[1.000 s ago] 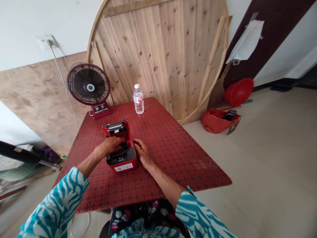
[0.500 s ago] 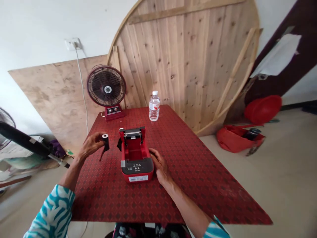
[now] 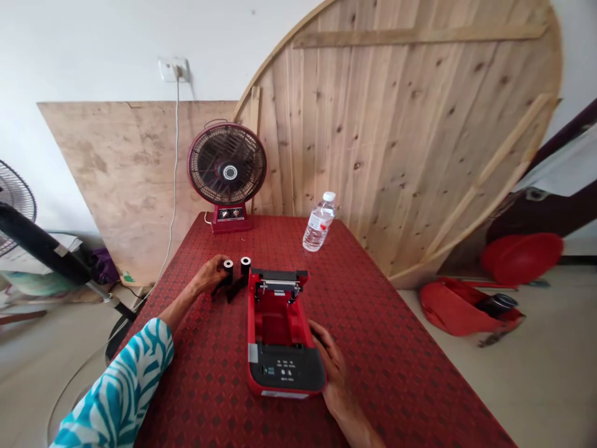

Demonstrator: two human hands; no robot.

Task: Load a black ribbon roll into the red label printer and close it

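Observation:
A red and black label printer [image 3: 288, 368] sits on the table with its lid raised and its red inner bay bare. My right hand [image 3: 334, 368] is closed against its right side, the fingers partly hidden by the body. To the printer's left, my left hand [image 3: 212, 274] grips a black ribbon roll [image 3: 228, 274] with a white core, its loose end hanging down. A second black ribbon roll [image 3: 245, 269] stands just right of that one, close to the printer's raised lid. The fingertips behind the held roll are partly hidden.
The table [image 3: 396, 373] has a red patterned cover. Toward the back stand a dark red fan [image 3: 228, 168] and a water bottle [image 3: 319, 223]. A round wooden panel [image 3: 373, 143] leans behind. On the floor at right lies a red bag [image 3: 448, 308].
My left hand has carried the ribbon roll down and across, beside the second roll. My right hand stays at the printer. The view has turned left, so things appear shifted right.

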